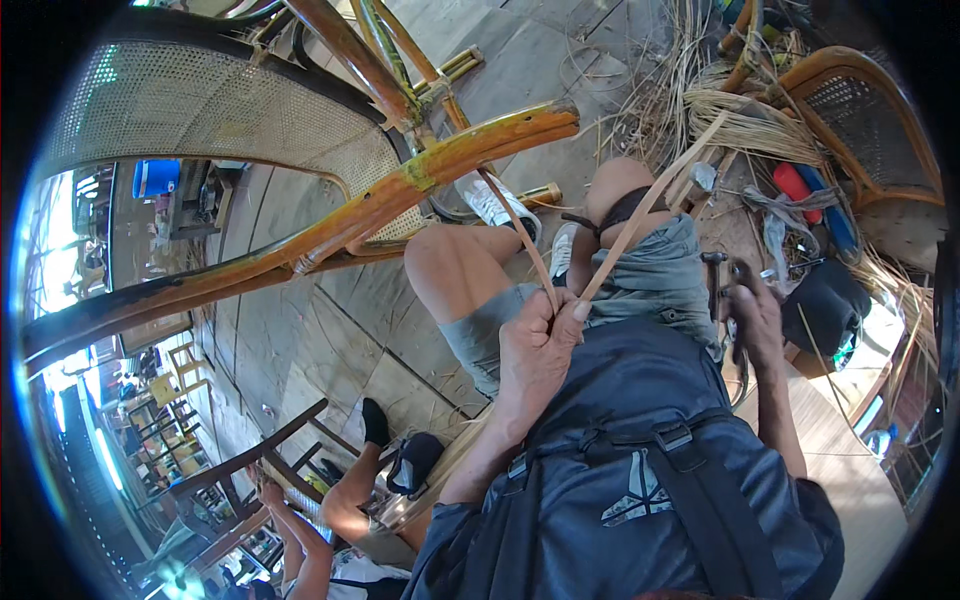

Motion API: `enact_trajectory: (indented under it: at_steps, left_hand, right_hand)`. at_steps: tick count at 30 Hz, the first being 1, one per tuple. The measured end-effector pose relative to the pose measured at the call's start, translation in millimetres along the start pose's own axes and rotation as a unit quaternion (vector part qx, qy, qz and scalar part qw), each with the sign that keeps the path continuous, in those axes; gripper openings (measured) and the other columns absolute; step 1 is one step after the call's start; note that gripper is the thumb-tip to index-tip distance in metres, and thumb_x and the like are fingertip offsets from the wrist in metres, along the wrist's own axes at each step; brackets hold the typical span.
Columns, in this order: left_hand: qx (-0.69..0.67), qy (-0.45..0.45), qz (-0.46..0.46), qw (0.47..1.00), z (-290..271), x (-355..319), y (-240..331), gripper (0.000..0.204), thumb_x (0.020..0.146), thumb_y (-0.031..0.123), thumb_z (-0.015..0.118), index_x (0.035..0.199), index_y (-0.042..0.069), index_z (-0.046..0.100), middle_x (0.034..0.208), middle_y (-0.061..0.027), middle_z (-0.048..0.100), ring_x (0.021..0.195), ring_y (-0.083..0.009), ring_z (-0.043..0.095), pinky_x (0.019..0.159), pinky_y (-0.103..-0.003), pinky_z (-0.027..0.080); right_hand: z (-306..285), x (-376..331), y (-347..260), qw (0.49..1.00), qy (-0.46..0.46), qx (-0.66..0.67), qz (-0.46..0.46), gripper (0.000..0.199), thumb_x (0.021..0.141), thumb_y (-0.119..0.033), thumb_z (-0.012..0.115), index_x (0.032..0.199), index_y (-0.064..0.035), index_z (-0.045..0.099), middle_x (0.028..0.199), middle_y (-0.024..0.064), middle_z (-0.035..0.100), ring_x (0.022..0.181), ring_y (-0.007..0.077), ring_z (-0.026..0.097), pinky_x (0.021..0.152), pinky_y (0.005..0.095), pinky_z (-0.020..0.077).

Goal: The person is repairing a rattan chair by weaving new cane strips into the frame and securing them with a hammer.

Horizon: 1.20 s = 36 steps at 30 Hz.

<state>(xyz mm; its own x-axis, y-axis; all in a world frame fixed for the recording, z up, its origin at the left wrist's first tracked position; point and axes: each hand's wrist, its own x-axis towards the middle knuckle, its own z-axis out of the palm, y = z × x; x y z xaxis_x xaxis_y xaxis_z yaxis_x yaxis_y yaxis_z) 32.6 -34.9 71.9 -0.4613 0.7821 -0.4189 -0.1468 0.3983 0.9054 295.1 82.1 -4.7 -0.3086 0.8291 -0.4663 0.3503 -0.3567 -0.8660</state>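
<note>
My left hand point(540, 345) pinches a flat tan cane strip point(640, 222) between thumb and fingers, above my lap. One length of it slants up toward a glossy bamboo-like chair pole point(440, 168); the other runs up to the right. At my right side, my right hand point(757, 318) is closed around something dark that I cannot make out. Beside its fingers is a dark metal tool with a hammer-like head point(713, 258). The pole belongs to a chair frame with a woven cane panel point(225, 105).
Loose cane strands point(750, 120) lie in a heap at the far right, near a smaller curved chair frame point(860, 120). A red bottle-like object point(797, 192) and a black cap-like item point(828, 305) sit to my right. Lower left, another person point(320, 545) works at a dark wooden frame point(235, 480).
</note>
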Motion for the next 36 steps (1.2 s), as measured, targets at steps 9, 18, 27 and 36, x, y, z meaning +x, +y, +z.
enact_trajectory:
  at_steps: [9, 18, 27, 36]
  left_hand:
    - [-0.053, 0.061, 0.083, 0.993, 12, -9, 3, 0.012, 0.086, 0.011, 0.061, 0.084, -0.001, 0.059, 0.065, 0.0003, 0.055, 0.059, -0.0035, 0.048, 0.054, -0.018, 0.040]
    - [0.048, -0.003, -0.030, 0.998, 2, -17, -10, 0.016, 0.090, 0.015, 0.056, 0.087, -0.001, 0.059, 0.066, 0.0005, 0.056, 0.060, -0.0038, 0.048, 0.055, -0.018, 0.040]
    - [0.191, 0.063, 0.123, 0.972, 5, -11, -23, 0.012, 0.087, 0.013, 0.059, 0.086, 0.001, 0.058, 0.062, -0.0051, 0.053, 0.056, -0.0090, 0.046, 0.055, -0.024, 0.041]
    - [0.263, 0.043, 0.080, 0.961, -16, -41, -34, 0.011, 0.089, 0.010, 0.055, 0.088, 0.000, 0.059, 0.068, 0.0033, 0.050, 0.062, -0.0044, 0.042, 0.057, -0.018, 0.036]
  right_hand:
    - [78, 6, -97, 0.926, -0.370, 0.047, -0.055, 0.037, 0.085, -0.022, 0.056, 0.116, -0.0027, 0.049, 0.085, 0.0020, 0.054, 0.070, 0.0085, 0.050, 0.060, 0.0212, 0.0419]
    - [79, 28, -97, 0.921, -0.341, 0.176, -0.060, 0.033, 0.086, -0.016, 0.056, 0.114, -0.0014, 0.046, 0.085, 0.0045, 0.057, 0.057, 0.0072, 0.052, 0.050, 0.0193, 0.0428]
    - [107, 16, -75, 0.864, -0.426, 0.265, 0.031, 0.024, 0.085, -0.017, 0.061, 0.098, -0.0004, 0.050, 0.066, -0.0022, 0.049, 0.050, 0.0045, 0.043, 0.044, 0.0186, 0.0343]
    - [102, 29, -62, 0.836, -0.413, 0.347, 0.104, 0.027, 0.083, -0.019, 0.064, 0.095, 0.0014, 0.050, 0.068, 0.0005, 0.050, 0.050, 0.0065, 0.046, 0.045, 0.0194, 0.0372]
